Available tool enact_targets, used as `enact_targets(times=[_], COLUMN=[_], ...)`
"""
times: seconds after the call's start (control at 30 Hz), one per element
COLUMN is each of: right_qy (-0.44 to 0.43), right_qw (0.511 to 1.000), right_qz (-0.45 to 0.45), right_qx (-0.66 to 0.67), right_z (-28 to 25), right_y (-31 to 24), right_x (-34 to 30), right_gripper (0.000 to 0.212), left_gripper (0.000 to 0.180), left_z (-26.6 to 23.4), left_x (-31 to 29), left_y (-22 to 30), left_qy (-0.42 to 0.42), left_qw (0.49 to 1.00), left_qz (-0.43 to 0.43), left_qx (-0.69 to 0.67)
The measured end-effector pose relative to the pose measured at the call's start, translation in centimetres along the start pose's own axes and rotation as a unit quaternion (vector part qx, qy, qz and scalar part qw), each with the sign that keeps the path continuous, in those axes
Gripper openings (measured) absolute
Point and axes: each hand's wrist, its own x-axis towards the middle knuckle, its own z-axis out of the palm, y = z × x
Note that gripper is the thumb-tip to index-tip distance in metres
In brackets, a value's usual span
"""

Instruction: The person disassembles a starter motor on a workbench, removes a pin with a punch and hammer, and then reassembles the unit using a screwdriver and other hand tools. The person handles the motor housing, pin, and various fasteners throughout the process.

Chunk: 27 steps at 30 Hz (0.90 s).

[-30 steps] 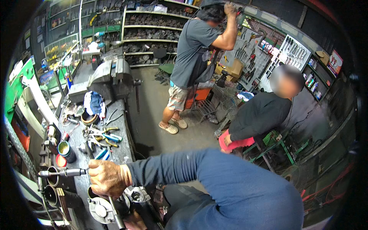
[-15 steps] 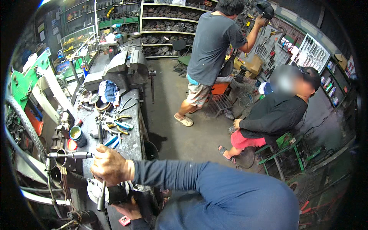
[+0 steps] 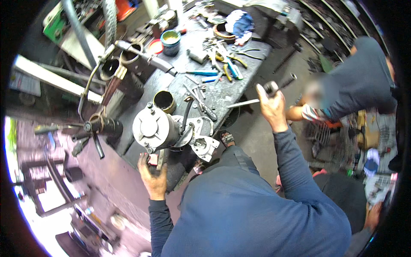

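Across the middle of our view stretches a worn, dark grey bench (image 3: 235,88), with two other people on our right, one in a grey shirt (image 3: 359,81) and one in a dark top (image 3: 342,192). At the bench's near edge, right before us, sits one motor-like metal assembly (image 3: 152,127): its drum-shaped body has a pale, round end cap facing us, with bolt heads at the rim, and a silvery, irregular bracket (image 3: 203,147) juts out on its right. We hold our left hand (image 3: 155,184) just below that cap, fingers spread and palm empty as far as we can see; whether its fingertips touch anything, we cannot tell. Our right hand (image 3: 275,112) is raised off to the right, well apart from the assembly, its fingers curled around a long-shafted metal tool (image 3: 245,103), thumb pointing up. Toward the left edge we count two dark, open-mouthed cylinders (image 3: 130,79), their insides too dark to read. Behind the assembly stands one shorter open can (image 3: 169,106), also dark within. Farther back we see one blue jar (image 3: 171,49) with yellowish stuff inside, and just beside it one shallow red tub (image 3: 155,46) with a paler filling. Among the scattered hand tools lies one pair of pliers (image 3: 248,53) with its handles apart. Smallest is one little red block (image 3: 153,159), near our left fingertips.
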Motion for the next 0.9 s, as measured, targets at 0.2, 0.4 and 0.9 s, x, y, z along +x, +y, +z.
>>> enact_targets(times=[0.2, 0.4, 0.9], right_qy=[-0.273, -0.280, -0.389], right_qw=[0.806, 0.676, 0.866], right_qz=[0.352, 0.383, 0.024], right_qx=[0.391, 0.564, 0.314], right_z=[5.1, 14.3, 14.1], right_y=[6.5, 8.5, 4.4], right_x=[0.6, 11.7, 13.4], right_gripper=[0.012, 0.012, 0.036], left_gripper=[0.040, 0.038, 0.055], left_z=[-0.6, 3.8, 7.5], left_x=[-3.0, -2.5, -3.5], left_y=[3.1, 8.0, 18.2], left_qy=[0.150, 0.162, 0.144], left_qw=[0.951, 0.958, 0.891], left_qz=[-0.271, -0.236, -0.378], left_qx=[0.004, -0.012, -0.206])
